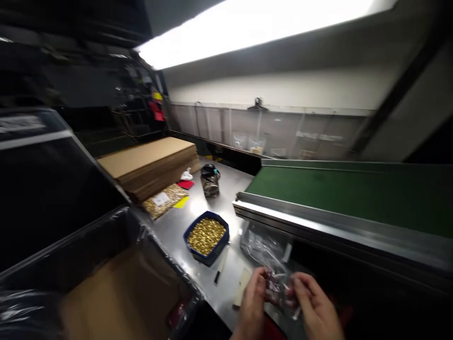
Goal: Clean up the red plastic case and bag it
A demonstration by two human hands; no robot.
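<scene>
Between my two hands is a clear plastic bag (pixel 279 285), blurred, with small contents I cannot make out. My left hand (pixel 253 302) pinches its left side, fingers closed. On the other side my right hand (pixel 315 304) grips the bag with thumb and fingers together. Just beyond them, under the conveyor's edge, a pale bin (pixel 244 242) holds more clear plastic bags (pixel 264 248). A blue tray (pixel 226 234) full of small brass-coloured pieces (pixel 205 236) sits to the left on the metal table (pixel 170 233). Beside it lies a thin tool with a black end (pixel 217 277).
A green conveyor belt (pixel 347 193) with a metal side rail runs off right. Stacked cardboard (pixel 155 158), a bag of brass-coloured pieces (pixel 170 197) and a dark-lidded jar (pixel 210 183) stand farther back. At the left is a plastic-lined box (pixel 116 278).
</scene>
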